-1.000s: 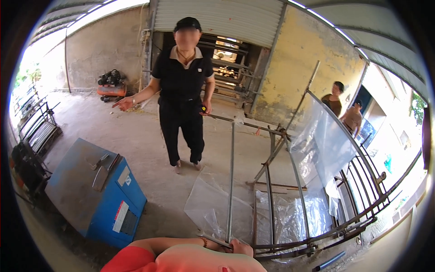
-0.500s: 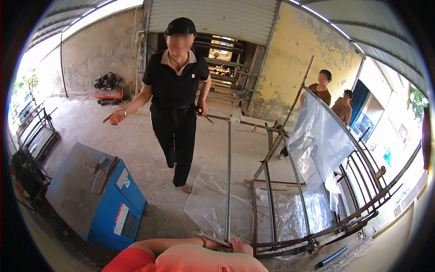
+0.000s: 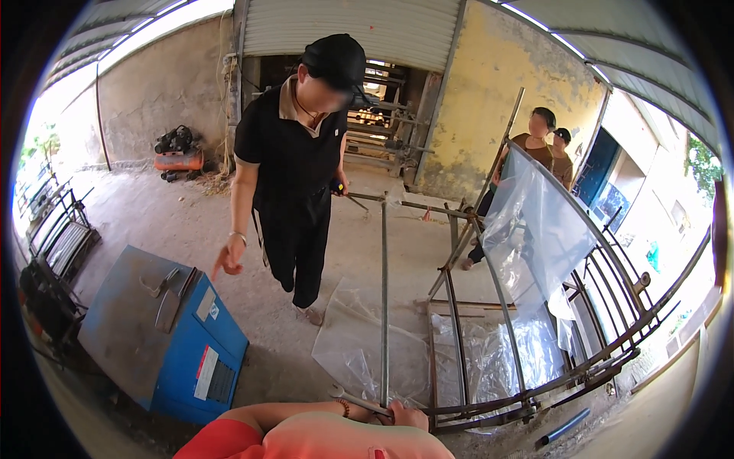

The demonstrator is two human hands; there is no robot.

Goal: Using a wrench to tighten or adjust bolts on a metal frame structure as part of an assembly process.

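An open-ended wrench (image 3: 353,398) lies slantwise across the front of my body, its jaw pointing left. My right hand (image 3: 410,416) is closed around its other end, beside the near end of a long metal pole (image 3: 384,306). My left hand (image 3: 368,415), below a beaded bracelet, is tucked against my body under the wrench. Its fingers are mostly hidden, so their grip does not show. The pole belongs to a metal pipe frame (image 3: 457,344) with clear plastic sheeting (image 3: 535,229) draped over its right part.
A blue metal cabinet (image 3: 187,359) stands at the near left. Beyond it a co-worker in black (image 3: 294,168) holds a yellow and black tool. Two people (image 3: 544,149) stand at the far right. A dark tube (image 3: 563,428) lies at the lower right; an orange compressor (image 3: 180,157) sits by the wall.
The co-worker in black has bent forward and lowered a pointing hand toward the blue cabinet. The two people at the far right have shifted left. My hands and the wrench have barely moved.
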